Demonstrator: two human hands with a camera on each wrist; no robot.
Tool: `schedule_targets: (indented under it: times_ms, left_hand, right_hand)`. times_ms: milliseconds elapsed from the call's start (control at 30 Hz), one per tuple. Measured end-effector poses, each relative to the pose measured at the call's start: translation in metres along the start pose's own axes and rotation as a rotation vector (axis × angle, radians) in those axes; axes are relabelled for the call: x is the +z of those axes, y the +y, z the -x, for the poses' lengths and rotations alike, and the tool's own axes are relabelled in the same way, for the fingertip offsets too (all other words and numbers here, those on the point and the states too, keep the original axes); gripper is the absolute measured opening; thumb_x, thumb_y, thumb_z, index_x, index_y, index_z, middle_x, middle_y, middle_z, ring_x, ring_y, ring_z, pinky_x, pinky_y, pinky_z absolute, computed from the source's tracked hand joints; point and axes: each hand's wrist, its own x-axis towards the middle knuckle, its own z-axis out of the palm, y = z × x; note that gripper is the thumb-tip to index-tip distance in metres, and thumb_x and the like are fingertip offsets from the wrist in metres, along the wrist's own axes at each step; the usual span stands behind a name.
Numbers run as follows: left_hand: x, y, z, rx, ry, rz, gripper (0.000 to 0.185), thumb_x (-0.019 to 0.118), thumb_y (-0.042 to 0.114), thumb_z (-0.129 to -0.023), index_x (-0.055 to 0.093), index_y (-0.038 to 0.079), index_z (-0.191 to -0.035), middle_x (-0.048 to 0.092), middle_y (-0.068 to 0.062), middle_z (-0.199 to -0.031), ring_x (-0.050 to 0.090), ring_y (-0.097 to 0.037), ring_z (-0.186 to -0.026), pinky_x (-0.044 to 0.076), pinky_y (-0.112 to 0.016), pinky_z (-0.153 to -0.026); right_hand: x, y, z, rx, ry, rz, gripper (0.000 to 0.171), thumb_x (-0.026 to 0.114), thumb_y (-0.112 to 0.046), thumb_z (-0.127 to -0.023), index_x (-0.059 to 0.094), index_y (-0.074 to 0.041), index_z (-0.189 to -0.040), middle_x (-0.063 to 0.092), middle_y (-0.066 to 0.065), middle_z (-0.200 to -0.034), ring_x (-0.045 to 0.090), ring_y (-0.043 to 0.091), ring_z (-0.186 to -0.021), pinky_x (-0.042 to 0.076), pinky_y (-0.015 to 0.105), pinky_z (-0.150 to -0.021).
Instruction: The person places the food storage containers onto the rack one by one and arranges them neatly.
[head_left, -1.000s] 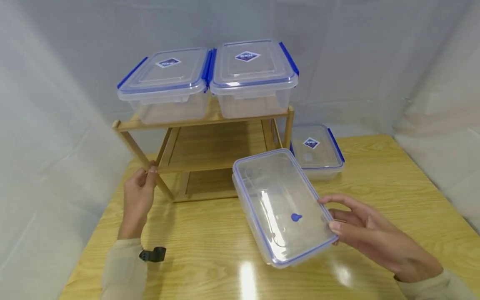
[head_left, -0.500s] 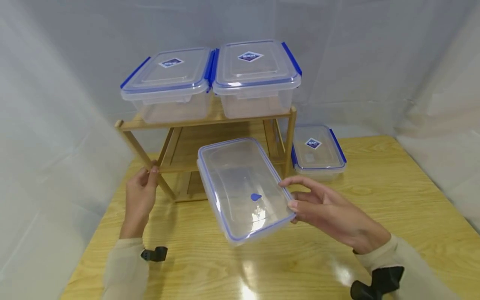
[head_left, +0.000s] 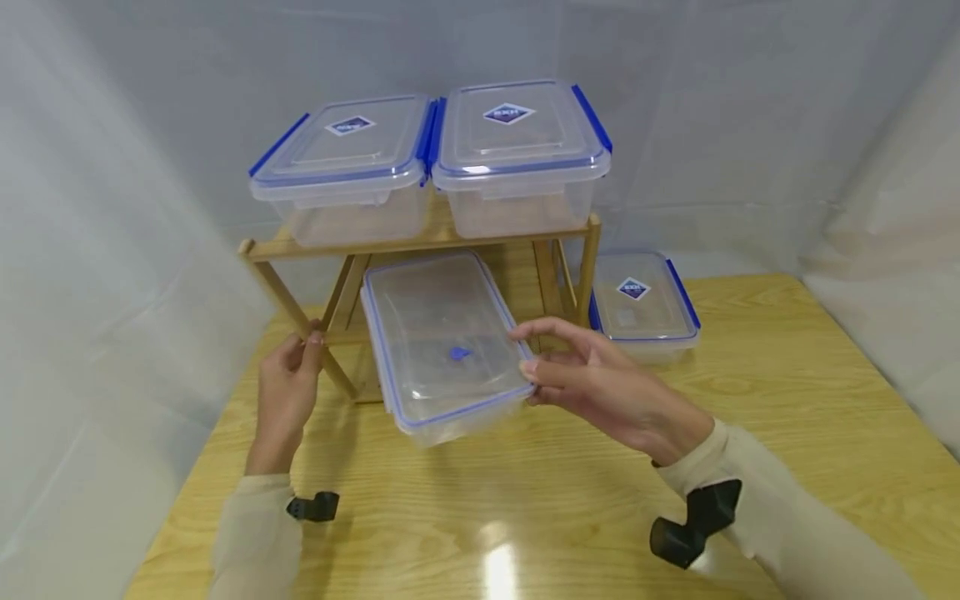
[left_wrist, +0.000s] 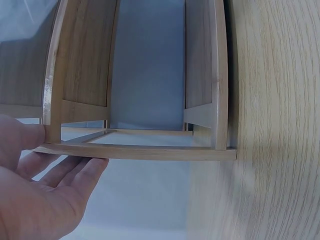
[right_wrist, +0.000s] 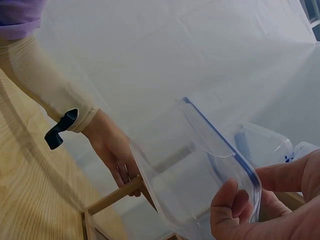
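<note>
My right hand [head_left: 600,379] pinches a clear plastic food container [head_left: 438,321] with a blue-edged lid by its near right corner. Tilted, the container is held off the table, its far end at the opening between the top and middle boards of a wooden shelf rack [head_left: 420,247]. How far in it reaches, I cannot tell. My left hand [head_left: 288,396] grips the rack's front left post, thumb and fingers on opposite sides in the left wrist view, where the rack's rail [left_wrist: 150,151] shows close up. In the right wrist view the container [right_wrist: 185,185] appears from its side.
Two lidded containers, the left one [head_left: 360,167] and the right one [head_left: 517,158], stand side by side on the top board. Another container [head_left: 647,304] rests on the wooden table [head_left: 795,392] right of the rack. Pale sheeting [head_left: 712,100] hangs behind.
My right hand has carried the container left and away from me, from in front of the rack's right side to its middle opening. My left hand keeps its grip on the post.
</note>
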Motion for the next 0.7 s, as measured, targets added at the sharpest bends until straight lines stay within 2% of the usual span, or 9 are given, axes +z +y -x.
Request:
schedule_targets:
  times_ms: [333, 600, 700]
  left_hand:
    - [0.001, -0.001, -0.001, -0.005, -0.001, -0.006, 0.052, 0.041, 0.043, -0.1, 0.048, 0.009, -0.138, 0.049, -0.012, -0.138, 0.051, -0.029, -0.121, 0.043, -0.045, -0.098]
    - [0.0, 0.0, 0.0, -0.005, -0.019, -0.004, 0.053, 0.04, 0.043, -0.1, 0.048, 0.007, -0.137, 0.044, -0.009, -0.143, 0.049, -0.029, -0.124, 0.043, -0.045, -0.099]
    - [0.0, 0.0, 0.0, -0.006, -0.011, -0.003, 0.053, 0.04, 0.043, -0.1, 0.048, 0.007, -0.138, 0.046, -0.009, -0.141, 0.051, -0.029, -0.122, 0.043, -0.044, -0.099]
  right_hand:
    - [0.013, -0.002, -0.028, -0.01, 0.028, -0.007, 0.042, 0.061, -0.005, -0.091, 0.047, -0.009, -0.131, 0.053, 0.007, -0.089, 0.057, 0.022, -0.084, 0.049, 0.037, -0.086]
    - [0.022, -0.007, -0.047, -0.004, 0.076, 0.022, 0.038, 0.06, -0.005, -0.092, 0.05, -0.01, -0.128, 0.052, 0.009, -0.095, 0.055, 0.019, -0.081, 0.049, 0.033, -0.085]
    - [0.025, -0.008, -0.053, -0.004, 0.089, 0.007, 0.039, 0.061, -0.005, -0.092, 0.051, -0.01, -0.128, 0.052, 0.009, -0.097, 0.054, 0.018, -0.081, 0.049, 0.031, -0.082]
